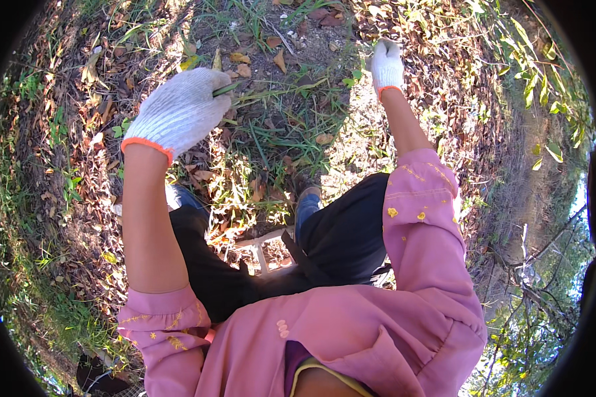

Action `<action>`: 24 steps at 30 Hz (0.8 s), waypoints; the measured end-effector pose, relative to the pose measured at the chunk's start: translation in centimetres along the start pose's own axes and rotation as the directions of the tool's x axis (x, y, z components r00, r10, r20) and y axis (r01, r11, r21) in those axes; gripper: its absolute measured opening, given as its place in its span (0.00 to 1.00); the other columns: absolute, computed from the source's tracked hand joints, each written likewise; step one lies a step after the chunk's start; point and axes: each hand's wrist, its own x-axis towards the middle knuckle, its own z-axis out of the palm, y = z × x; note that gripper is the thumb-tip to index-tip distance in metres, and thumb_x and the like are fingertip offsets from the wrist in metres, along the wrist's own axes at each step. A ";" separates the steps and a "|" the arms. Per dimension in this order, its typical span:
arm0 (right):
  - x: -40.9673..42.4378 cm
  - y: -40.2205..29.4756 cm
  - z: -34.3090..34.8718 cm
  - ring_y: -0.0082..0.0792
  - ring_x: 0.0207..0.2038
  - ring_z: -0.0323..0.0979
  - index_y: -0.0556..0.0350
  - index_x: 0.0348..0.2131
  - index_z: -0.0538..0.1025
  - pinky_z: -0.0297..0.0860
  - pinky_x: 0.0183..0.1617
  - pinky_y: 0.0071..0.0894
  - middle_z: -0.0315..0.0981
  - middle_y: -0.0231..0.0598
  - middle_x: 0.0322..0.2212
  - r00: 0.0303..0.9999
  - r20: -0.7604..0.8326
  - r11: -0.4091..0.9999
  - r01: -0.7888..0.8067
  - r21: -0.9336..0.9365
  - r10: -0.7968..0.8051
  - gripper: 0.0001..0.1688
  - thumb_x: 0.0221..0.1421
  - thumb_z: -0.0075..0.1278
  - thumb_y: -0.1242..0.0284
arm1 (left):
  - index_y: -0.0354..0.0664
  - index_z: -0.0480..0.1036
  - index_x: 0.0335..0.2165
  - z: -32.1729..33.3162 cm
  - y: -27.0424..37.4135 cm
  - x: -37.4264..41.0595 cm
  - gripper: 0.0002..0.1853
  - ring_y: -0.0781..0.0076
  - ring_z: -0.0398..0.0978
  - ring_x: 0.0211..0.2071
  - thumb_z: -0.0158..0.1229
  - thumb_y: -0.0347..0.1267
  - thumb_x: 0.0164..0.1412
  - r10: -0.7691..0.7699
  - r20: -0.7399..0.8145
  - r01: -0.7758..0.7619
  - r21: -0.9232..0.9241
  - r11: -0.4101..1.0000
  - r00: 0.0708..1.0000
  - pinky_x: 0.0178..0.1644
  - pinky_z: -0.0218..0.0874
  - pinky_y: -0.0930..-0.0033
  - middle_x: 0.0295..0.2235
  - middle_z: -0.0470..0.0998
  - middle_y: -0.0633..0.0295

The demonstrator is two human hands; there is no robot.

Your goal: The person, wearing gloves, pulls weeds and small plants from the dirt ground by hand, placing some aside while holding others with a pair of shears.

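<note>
My left hand point(181, 106), in a white knitted glove with an orange cuff, is raised over the ground at the left. Its fingers are curled, and a short green blade or stem point(226, 89) sticks out between thumb and fingers. Farther out on the right is my right hand point(387, 62), in a matching glove. Its fingers look drawn in, but their tips and anything inside them are hidden. Between the two hands lies a patch of green grass point(288, 126) on dark soil, with dry brown leaves point(279, 60) scattered about.
My black-trousered knees and a blue boot point(308, 203) are close below the grass. A pale frame point(260, 248), perhaps of a low seat, shows between my legs. Leafy branches point(531, 84) hang at the upper right. Bare twigs point(526, 278) stand at the lower right.
</note>
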 end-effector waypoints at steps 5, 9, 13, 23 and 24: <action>-1.4 5.2 0.5 0.50 0.44 0.73 0.54 0.42 0.77 0.68 0.49 0.42 0.75 0.52 0.41 0.632 0.628 0.744 0.118 -0.657 0.454 0.22 0.52 0.45 0.61 | 0.42 0.74 0.44 -0.8 1.0 -0.2 0.20 0.50 0.73 0.44 0.49 0.40 0.57 -0.178 0.215 0.155 0.118 0.981 0.960 0.49 0.64 0.58 0.41 0.76 0.52; -2.5 3.7 3.8 0.55 0.39 0.74 0.44 0.49 0.72 0.69 0.47 0.46 0.76 0.51 0.38 0.732 0.680 0.736 0.489 -0.469 -0.053 0.22 0.56 0.40 0.62 | 0.43 0.75 0.42 -0.2 0.8 -0.5 0.18 0.51 0.73 0.43 0.49 0.40 0.57 -0.110 0.225 0.076 0.155 0.985 0.968 0.48 0.64 0.57 0.41 0.76 0.52; -3.4 1.6 6.5 0.54 0.37 0.75 0.38 0.58 0.60 0.70 0.43 0.49 0.76 0.54 0.35 0.744 0.667 0.529 0.547 -0.649 0.049 0.28 0.57 0.37 0.67 | 0.46 0.76 0.40 -0.9 1.6 -0.6 0.16 0.50 0.74 0.40 0.49 0.39 0.57 -0.142 0.313 0.088 0.182 0.979 0.939 0.45 0.66 0.55 0.37 0.77 0.52; -1.6 6.7 6.4 0.50 0.38 0.76 0.59 0.34 0.76 0.70 0.41 0.48 0.77 0.50 0.33 0.746 0.666 0.336 0.629 -0.701 -0.007 0.15 0.55 0.40 0.68 | 0.43 0.76 0.32 0.2 0.3 -0.5 0.12 0.51 0.76 0.36 0.49 0.35 0.54 -0.080 0.287 0.005 0.252 0.968 0.954 0.41 0.67 0.54 0.31 0.78 0.51; -1.7 5.5 5.8 0.50 0.40 0.75 0.59 0.36 0.76 0.70 0.43 0.47 0.76 0.53 0.36 0.752 0.654 0.354 0.591 -0.725 0.085 0.17 0.55 0.41 0.66 | 0.43 0.76 0.32 0.2 0.4 -0.5 0.12 0.51 0.76 0.36 0.49 0.35 0.53 -0.069 0.283 -0.005 0.252 0.968 0.957 0.41 0.67 0.54 0.31 0.78 0.51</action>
